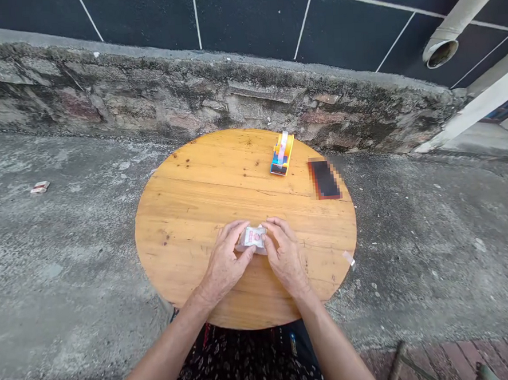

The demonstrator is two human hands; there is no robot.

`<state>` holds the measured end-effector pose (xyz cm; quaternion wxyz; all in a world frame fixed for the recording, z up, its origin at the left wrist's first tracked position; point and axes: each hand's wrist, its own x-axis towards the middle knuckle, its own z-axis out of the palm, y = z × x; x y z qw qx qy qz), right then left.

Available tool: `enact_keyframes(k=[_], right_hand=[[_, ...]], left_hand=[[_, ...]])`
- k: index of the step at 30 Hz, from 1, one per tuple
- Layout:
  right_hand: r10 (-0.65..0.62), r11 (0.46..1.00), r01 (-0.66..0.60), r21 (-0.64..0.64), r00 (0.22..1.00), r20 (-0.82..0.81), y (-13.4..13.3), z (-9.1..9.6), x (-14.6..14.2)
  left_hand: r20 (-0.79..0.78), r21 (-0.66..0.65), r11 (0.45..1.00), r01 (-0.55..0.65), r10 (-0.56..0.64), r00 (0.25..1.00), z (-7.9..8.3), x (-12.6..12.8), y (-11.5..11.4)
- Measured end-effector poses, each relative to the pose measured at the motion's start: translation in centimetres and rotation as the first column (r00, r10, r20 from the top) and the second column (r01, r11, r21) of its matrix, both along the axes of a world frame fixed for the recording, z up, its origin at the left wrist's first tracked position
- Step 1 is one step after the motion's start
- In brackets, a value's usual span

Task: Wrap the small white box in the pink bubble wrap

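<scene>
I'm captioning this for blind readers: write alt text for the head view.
A person's left hand and right hand hold a small packet with pink print and clear wrapping at a wooden table. Toward the table's far right lie a yellow-and-blue tape dispenser and a dark, pixelated rectangular object. Beyond stands a rough stone wall.

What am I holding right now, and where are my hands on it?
A small clear-wrapped packet, printed face up: your left hand has it by its left end, your right hand by its right end.
</scene>
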<state>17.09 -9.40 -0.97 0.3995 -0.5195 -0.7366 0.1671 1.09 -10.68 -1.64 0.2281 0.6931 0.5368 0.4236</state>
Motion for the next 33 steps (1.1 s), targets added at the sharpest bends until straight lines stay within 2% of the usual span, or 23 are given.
enact_keyframes(k=[7,14,19,26,33], right_hand=[[-0.056,0.996,0.047,0.073,0.99,0.131,0.9,-0.5,-1.1],[-0.057,0.985,0.036,0.168,0.99,0.127,1.1,-0.9,-1.3],[-0.06,0.983,0.035,0.178,0.988,0.141,1.0,-0.9,-1.4],[-0.077,0.979,0.047,0.197,0.986,0.149,1.1,-1.2,-1.5],[-0.037,0.985,-0.001,0.17,0.975,0.22,1.1,-0.2,-1.3]], left_hand=[[-0.046,0.056,0.995,0.078,-0.075,0.996,0.0,-0.5,0.7],[0.007,0.069,0.988,0.135,-0.136,0.991,-1.0,-0.4,0.9],[0.013,0.06,0.989,0.133,-0.134,0.991,-1.4,-0.4,0.9],[0.006,0.055,0.988,0.146,-0.146,0.989,-1.0,-0.4,0.9],[0.023,0.069,0.987,0.143,-0.145,0.989,-1.0,-0.3,0.8]])
